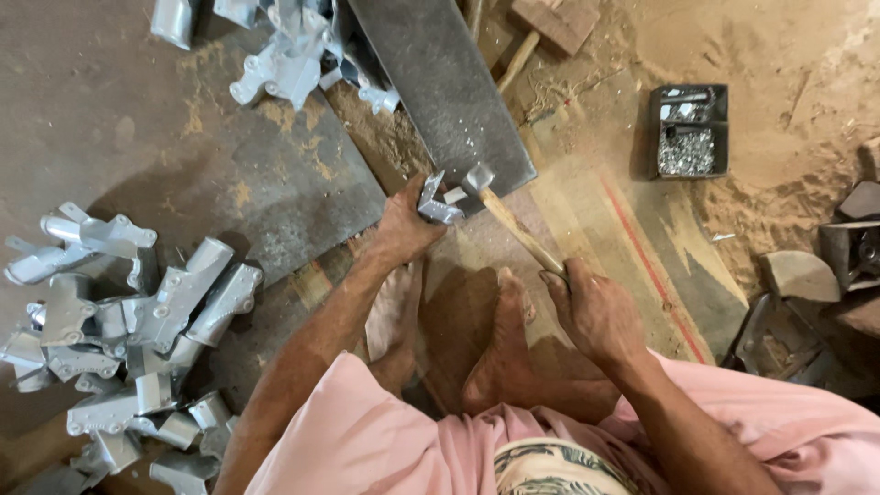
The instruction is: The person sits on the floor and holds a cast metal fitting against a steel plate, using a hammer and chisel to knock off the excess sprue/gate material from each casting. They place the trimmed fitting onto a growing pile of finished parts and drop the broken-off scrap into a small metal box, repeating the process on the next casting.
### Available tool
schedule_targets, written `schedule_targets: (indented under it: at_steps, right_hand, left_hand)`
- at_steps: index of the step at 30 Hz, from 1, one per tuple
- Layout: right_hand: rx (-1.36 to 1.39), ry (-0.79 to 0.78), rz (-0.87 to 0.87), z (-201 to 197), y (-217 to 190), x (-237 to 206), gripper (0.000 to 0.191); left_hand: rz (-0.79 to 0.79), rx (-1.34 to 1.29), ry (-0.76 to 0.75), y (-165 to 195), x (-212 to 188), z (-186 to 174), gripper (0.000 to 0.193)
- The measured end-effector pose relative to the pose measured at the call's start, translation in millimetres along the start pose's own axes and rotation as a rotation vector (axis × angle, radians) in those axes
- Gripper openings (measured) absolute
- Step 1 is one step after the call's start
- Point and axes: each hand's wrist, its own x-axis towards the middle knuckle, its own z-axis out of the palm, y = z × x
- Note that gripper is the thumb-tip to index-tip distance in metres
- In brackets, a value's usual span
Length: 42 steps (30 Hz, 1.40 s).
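On grey slab [440, 82], angular silver bracket [438, 203]

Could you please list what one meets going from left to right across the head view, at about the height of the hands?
Pile of silver metal brackets → left hand holding a small metal bracket → hammer → right hand on the hammer's handle → black tray of small metal parts → dark metal pieces at the right edge.

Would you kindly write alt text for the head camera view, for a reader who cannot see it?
Seen from above, a seated person's left hand steadies a small silver metal bracket against a grey steel plate, while the right hand grips a wooden-handled hammer at it. A pile of similar brackets lies at left; a black tray of small fasteners sits on the sandy floor.
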Motion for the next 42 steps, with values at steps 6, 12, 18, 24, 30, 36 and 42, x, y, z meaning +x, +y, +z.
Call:
schedule_targets:
  at_steps: [6,12,18,24,30,36,42]
  right_hand:
    - [0.149,0.039,0.053,-6.4,-8.0,-1.8,0.031]
    - [0.069,-0.045,0.072,3.8,3.3,-3.8,0.030]
    - [0.982,-0.340,0.307,10.3,30.3,-0.9,0.048]
    - [0.405,0.262,-0.032,-15.0,18.3,-7.9,0.033]
    - [0.197,0.383,-0.386,12.3,-0.8,6.7,0.030]
    - [0.171,0.003,0.213,26.8,36.7,16.4,0.034]
    - [0.347,0.246,0.179,-8.0,39.0,-2.9,0.030]
  left_hand:
    - [-0.007,-0.032,-0.013,-7.3,-2.9,0.7,0.061]
    - [-0.032,0.012,-0.013,1.6,3.9,-0.6,0.052]
    - [-0.003,-0.034,-0.017,7.8,-2.9,-5.6,0.046]
    - [0.069,-0.006,0.041,5.5,-1.9,-4.9,0.047]
    - [0.004,-0.041,0.012,1.5,-2.3,-2.2,0.046]
    - [0.105,0.351,0.208,1.4,-4.0,-22.1,0.073]
    - [0.194,0.184,0.128,18.6,17.3,-29.8,0.074]
